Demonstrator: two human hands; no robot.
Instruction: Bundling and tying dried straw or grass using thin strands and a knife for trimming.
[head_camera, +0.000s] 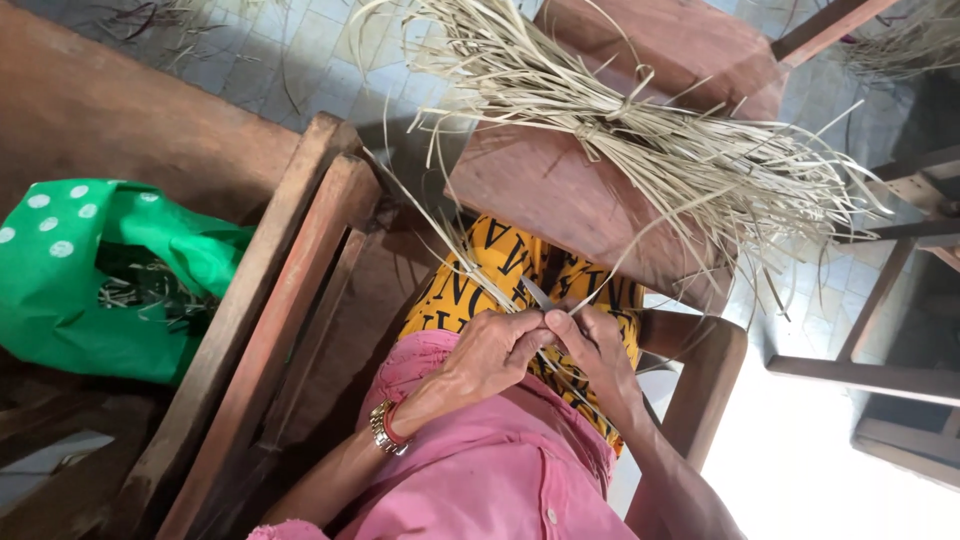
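Pinching thin straw strip (560, 305), both hands (545, 350) clenched; green bag (60, 290) holds loose straw scraps (150, 290).

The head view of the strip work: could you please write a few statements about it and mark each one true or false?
1. Both hands, left hand and right hand, meet over the lap on thin pale strips. True.
2. A tied bundle of dried strips lies on the wooden stool. True.
3. The bag beside the chair is red. False: it is green with white dots.
4. The wristwatch is on the right wrist. False: it is on the left.
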